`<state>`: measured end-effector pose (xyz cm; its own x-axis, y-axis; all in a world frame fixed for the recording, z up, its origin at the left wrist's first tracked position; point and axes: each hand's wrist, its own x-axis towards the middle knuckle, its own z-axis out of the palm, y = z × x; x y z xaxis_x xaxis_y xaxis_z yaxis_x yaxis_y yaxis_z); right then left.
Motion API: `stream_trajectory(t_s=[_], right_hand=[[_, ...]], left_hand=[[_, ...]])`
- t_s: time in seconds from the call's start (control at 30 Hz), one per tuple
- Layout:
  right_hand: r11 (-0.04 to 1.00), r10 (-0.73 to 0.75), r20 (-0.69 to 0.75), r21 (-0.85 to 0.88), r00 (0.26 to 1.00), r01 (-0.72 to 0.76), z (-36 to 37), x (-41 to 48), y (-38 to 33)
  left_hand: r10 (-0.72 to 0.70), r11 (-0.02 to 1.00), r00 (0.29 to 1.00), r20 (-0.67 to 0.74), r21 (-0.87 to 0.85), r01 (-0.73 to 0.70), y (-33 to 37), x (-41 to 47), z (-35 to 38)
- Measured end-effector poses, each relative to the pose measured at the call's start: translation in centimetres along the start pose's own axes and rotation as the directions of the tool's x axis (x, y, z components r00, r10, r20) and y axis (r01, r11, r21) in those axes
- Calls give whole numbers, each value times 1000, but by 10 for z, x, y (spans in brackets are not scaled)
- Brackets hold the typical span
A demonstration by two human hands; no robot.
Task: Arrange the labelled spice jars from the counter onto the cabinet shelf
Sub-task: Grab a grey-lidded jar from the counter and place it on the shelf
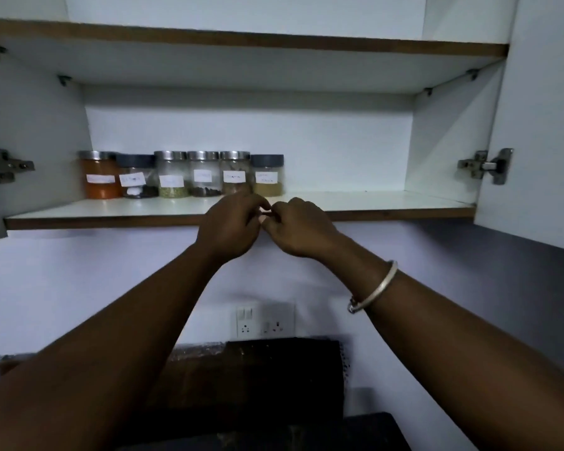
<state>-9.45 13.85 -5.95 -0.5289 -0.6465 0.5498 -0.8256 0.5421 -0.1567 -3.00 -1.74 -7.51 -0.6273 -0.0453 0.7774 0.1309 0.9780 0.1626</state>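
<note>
Several labelled spice jars stand in a row at the back left of the cabinet shelf [388,203], from an orange-filled jar [100,177] on the left to a dark-lidded jar [267,177] on the right. Each carries a white label. My left hand [232,226] and my right hand [298,227] are raised together at the shelf's front edge, just below and in front of the two rightmost jars. Their fingertips touch each other, fingers curled, and neither hand holds a jar. A silver bangle [372,288] sits on my right wrist.
The shelf right of the jars is bare white board. Cabinet doors stand open on both sides, with hinges [484,166] on the side walls. An upper shelf [241,39] runs above. Below, a wall socket plate [264,320] and a dark board [274,369] lean against the wall.
</note>
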Motion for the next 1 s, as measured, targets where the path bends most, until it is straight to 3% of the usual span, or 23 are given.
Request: stream_trajectory(t_s=[0.07,0.13,0.23,0.3,0.4,0.5,0.57,0.7,0.8,1.0], right_hand=[[982,0,-101,185,995,19,12,-39,0],[915,79,-107,402,991,-29,31,-82,0],[855,194,9,490,981,-173,84,-149,10],[820,250,151,493,956,-292,123,-186,24],[802,306,380,390,873,-452,188,-244,54],[816,422,459,184,782,-549,234,-293,85],[847,463,519,-19,719,-532,254,-322,97],[832,540,575,-254,615,-493,276,-374,113],[809,534,706,-267,465,-523,284,-402,119],[830,419,758,-96,500,-549,285,-403,113]], left_hand=[[39,996,998,-50,-83,-43,13,-38,15],[19,971,1000,-22,-237,-23,32,-84,36],[-78,903,992,103,-415,114,55,-163,76],[-153,861,960,234,-445,246,60,-209,101],[-166,799,851,498,-438,412,64,-279,138],[-131,770,683,719,-359,527,64,-335,163],[-113,772,590,800,-303,559,60,-362,173],[-180,708,496,850,-238,664,49,-393,176],[-212,679,443,871,-194,708,44,-404,174],[-228,681,405,886,-152,716,43,-414,175]])
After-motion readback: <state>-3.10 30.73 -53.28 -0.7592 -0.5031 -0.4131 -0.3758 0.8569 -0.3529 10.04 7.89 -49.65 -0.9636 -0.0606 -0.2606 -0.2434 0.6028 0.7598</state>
